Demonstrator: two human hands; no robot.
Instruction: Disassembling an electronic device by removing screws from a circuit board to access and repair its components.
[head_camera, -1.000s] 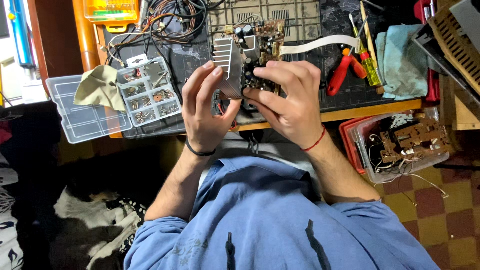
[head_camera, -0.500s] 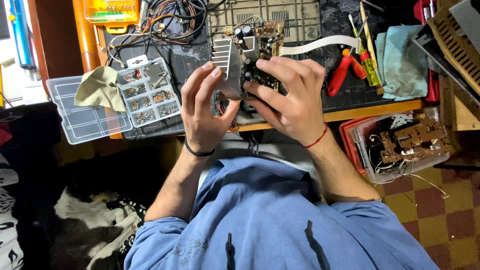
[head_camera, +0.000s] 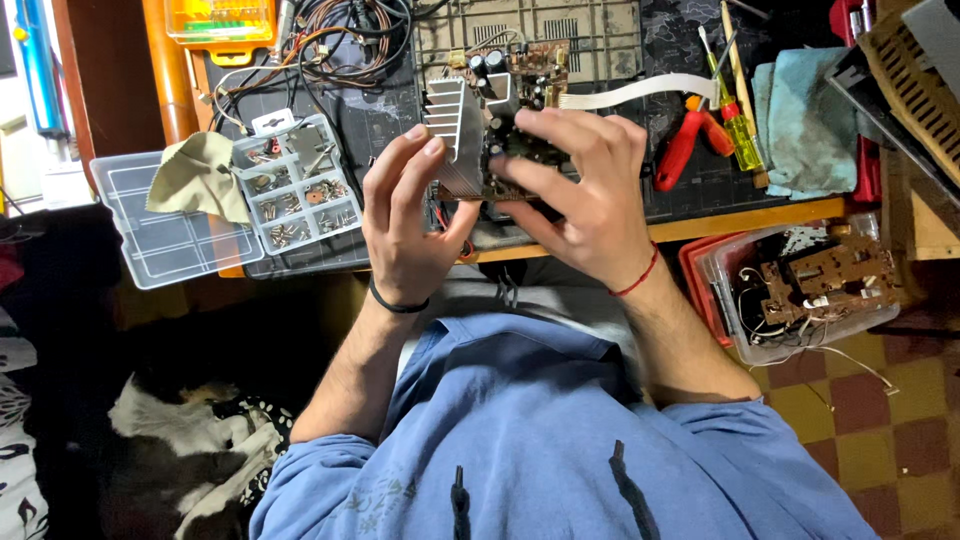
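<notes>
I hold a circuit board (head_camera: 510, 120) with a finned metal heat sink (head_camera: 458, 135) up over the near edge of the desk (head_camera: 760, 217), both hands on it. My left hand (head_camera: 408, 225) has its fingers curled narrow against the heat sink side, thumb under the lower corner. My right hand (head_camera: 580, 190) wraps over the board from the other side, fingers spread across its face and closed on it. A white flat ribbon cable (head_camera: 640, 90) runs off the board toward the right side of the desk, where red-handled pliers (head_camera: 685, 145) and a yellow screwdriver (head_camera: 735, 125) lie just beside a blue-green cloth (head_camera: 805, 120). Near the left edge sits a clear parts organizer (head_camera: 300, 185) with a tan cloth (head_camera: 195, 175) on it. Past the right end of the desk a clear tub (head_camera: 800, 285) holds more boards and wires.
</notes>
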